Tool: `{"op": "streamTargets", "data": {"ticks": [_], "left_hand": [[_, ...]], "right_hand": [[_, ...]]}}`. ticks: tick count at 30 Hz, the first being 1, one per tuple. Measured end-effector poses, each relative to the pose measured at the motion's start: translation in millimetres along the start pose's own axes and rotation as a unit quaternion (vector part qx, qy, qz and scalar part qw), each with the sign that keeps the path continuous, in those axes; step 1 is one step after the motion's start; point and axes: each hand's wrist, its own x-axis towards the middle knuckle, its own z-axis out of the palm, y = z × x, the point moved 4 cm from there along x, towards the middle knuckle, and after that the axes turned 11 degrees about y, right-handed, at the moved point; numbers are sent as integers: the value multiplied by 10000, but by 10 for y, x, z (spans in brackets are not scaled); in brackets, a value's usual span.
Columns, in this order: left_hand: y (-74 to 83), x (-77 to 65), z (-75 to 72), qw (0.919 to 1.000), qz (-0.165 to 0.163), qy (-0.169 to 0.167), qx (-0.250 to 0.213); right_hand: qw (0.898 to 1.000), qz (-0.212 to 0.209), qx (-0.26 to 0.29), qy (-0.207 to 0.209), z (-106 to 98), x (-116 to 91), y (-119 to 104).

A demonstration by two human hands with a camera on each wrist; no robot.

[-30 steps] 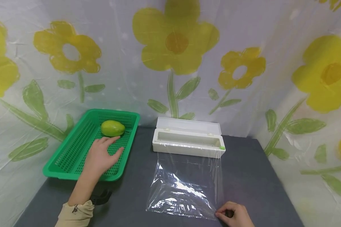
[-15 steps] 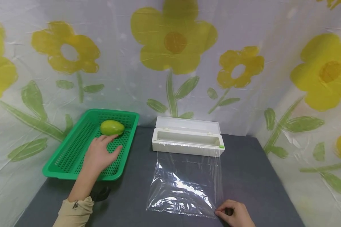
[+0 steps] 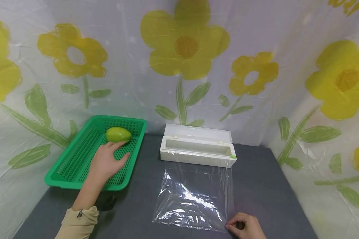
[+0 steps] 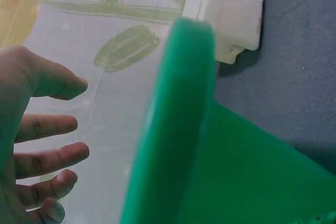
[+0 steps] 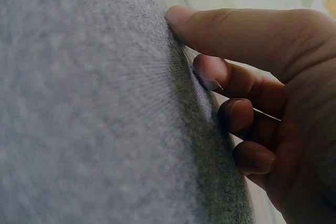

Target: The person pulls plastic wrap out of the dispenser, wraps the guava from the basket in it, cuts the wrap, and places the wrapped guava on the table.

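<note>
My left hand (image 3: 106,162) reaches over the green plastic basket (image 3: 52,177), its thumb and fingers spread apart. The fingertips overlap the near side of a smooth, oval yellow-green fruit (image 3: 118,134) in the head view. The left wrist view shows the same hand (image 4: 37,140) with loosely bent fingers and nothing between them, beyond the blurred green rim. At the front, my right hand (image 3: 247,226) pinches the near right corner of a clear sheet of plastic wrap (image 3: 194,196). That sheet runs out from a white wrap dispenser (image 3: 197,158), whose lid stands up at the back.
A dark grey cloth (image 3: 266,189) covers the table. Behind it and at both sides hangs a white curtain (image 3: 122,66) with yellow flowers. A small green piece (image 3: 233,156) sits at the dispenser's right front corner. A dark strap (image 3: 107,203) shows by my left wrist.
My left hand has shifted slightly towards the fruit, so its fingertips now overlap the fruit's lower edge. The right hand keeps its pinch on the plastic wrap corner.
</note>
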Motion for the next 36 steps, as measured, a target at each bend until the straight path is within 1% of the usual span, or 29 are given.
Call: {"op": "streamTargets", "data": {"ticks": [3,7,13,23,26,32,36], "left_hand": [[-10,-1,-9,10000,-41,6,12],[-23,13,-20,9999,-108,-22,84],[-34,50,-37,9999,-106,-71,113],[-92,103,-7,9996,-217,-178,100],[-115,111,6,9994,-246,-205,105],[-157,114,22,9992,-279,-241,132],[-180,134,29,9992,-289,-257,113]], "right_hand": [[10000,-52,-30,33,-2,0,-3],[9996,-247,-48,153,-3,-10,11],[9984,-486,-12,304,-12,-4,30],[9985,-457,27,293,-13,1,21],[9982,-503,52,332,-7,-2,21],[9965,-728,98,393,7,-24,13],[9965,-729,114,399,8,-30,6]]}}
